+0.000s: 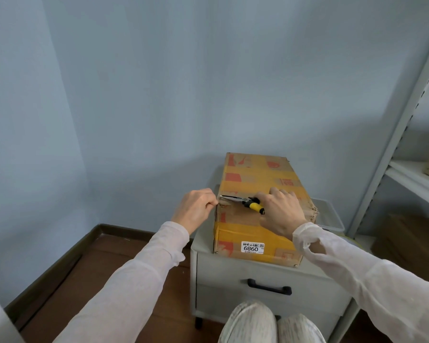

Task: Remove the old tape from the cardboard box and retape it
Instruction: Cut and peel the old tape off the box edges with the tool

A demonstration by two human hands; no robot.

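Observation:
A long cardboard box [255,174] wrapped in bands of yellow tape lies on a small grey cabinet [233,271]. A white label reading 6860 [252,247] is stuck on its near end. My right hand [281,211] rests on the box top and grips a yellow and black utility knife [254,205]. Its blade lies along the dark seam toward the box's left edge. At that left edge my left hand [195,209] pinches a loose strip of tape [229,199].
The cabinet has a drawer with a black handle [269,287] and stands against a blue wall on a wooden floor. A clear plastic bin [330,216] sits behind the box on the right. A metal shelf rack [406,144] rises at far right. My knees [270,323] are below.

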